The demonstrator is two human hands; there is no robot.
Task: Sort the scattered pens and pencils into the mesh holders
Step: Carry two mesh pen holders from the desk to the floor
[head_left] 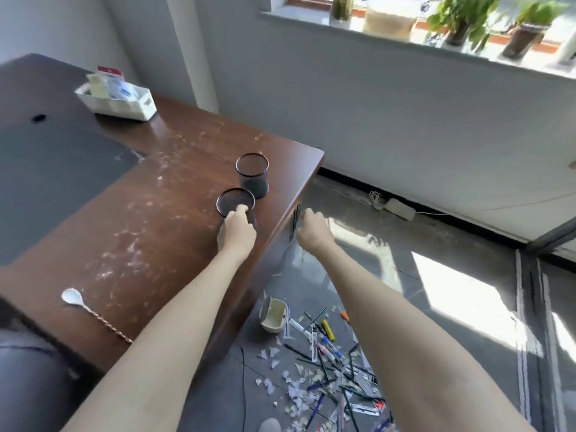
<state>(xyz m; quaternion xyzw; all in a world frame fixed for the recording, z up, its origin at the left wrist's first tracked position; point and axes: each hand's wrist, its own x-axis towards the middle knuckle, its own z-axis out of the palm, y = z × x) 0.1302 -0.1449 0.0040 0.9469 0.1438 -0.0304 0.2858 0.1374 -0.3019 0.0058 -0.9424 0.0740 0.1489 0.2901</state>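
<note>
Pens and pencils (330,350) lying in a tangled heap on the floor (436,338) beside the desk (156,213), mixed with paper scraps (293,391), well apart from both holders; too many and too overlapped for counting

Left arm reaching forward over the desk, left hand (237,229) gripping the nearer mesh holder (235,198), fingers (241,209) hooking over its near rim and clamping on it

Right arm stretching out past the desk edge, right hand (314,227) hanging in the air, fingers curling inward; blurred, so no telling whether pinching anything

Lower wall of the nearer holder hiding behind the left hand

Two holders in all, standing just beside each other near the desk edge, the farther mesh holder (253,174) untouched

One white spoon (73,297) lying on the desk, one white basket (124,104) sitting at its far end, one pale cup (274,316) lying tipped over on the floor beside the heap
</note>
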